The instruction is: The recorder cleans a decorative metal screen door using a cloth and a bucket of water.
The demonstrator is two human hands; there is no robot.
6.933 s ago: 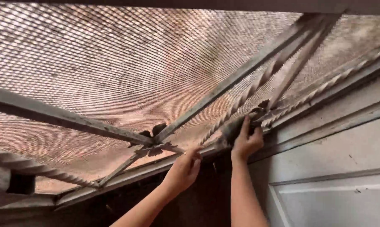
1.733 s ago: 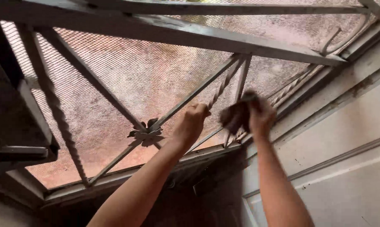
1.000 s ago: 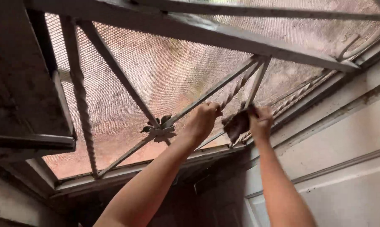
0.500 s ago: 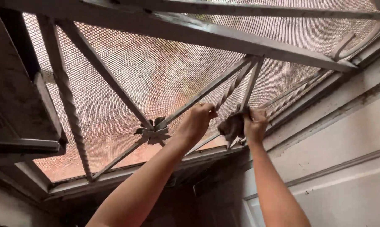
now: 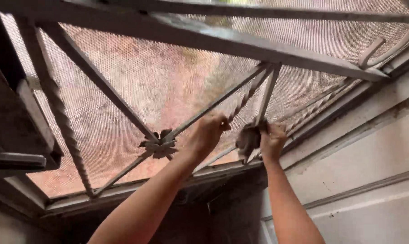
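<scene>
At the grille's lower right corner | left hand clenched on a diagonal bar | right hand fingers grasping dark rag, pressed against twisted bar | risk: rag snagged on twists or dropped; dust loosened overhead.

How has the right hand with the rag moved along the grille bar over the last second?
Yes. The right hand with the dark rag slid slightly down the flat bar, closer to the window's bottom frame.

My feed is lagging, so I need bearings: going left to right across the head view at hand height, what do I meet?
Twisted bar → metal flower ornament → left hand gripping a bar → dark cloth → right hand → pale wall.
</scene>
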